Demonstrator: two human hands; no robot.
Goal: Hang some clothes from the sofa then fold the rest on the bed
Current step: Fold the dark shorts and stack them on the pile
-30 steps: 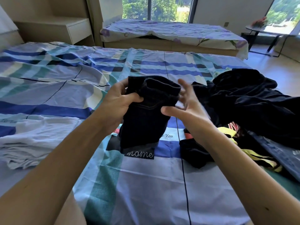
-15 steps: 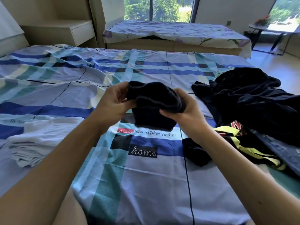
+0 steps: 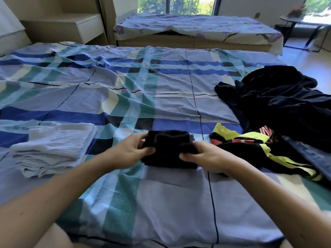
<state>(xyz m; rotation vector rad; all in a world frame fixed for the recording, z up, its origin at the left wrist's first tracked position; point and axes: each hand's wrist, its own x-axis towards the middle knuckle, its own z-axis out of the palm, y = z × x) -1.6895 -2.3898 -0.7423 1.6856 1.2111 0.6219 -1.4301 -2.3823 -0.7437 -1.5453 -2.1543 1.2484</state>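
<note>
A small folded black garment (image 3: 169, 149) lies on the plaid-sheeted bed (image 3: 161, 97) in front of me. My left hand (image 3: 130, 149) grips its left edge, thumb on top. On its right side my right hand (image 3: 206, 156) holds the bundle with curled fingers. A folded pale blue-white cloth (image 3: 53, 147) lies to the left. To the right sits an unfolded pile: a black, yellow and red garment (image 3: 250, 149) and a heap of dark clothes (image 3: 279, 102).
A second bed with a floral cover (image 3: 197, 27) stands behind, under a window. A pale bedside cabinet (image 3: 86, 27) is at the back left. A small dark-legged table (image 3: 300, 20) stands at the far right on the bare floor.
Both hands have lowered the black garment from mid-air down onto the bed, folded into a compact bundle. My view has tilted down and nearer to the sheet.
</note>
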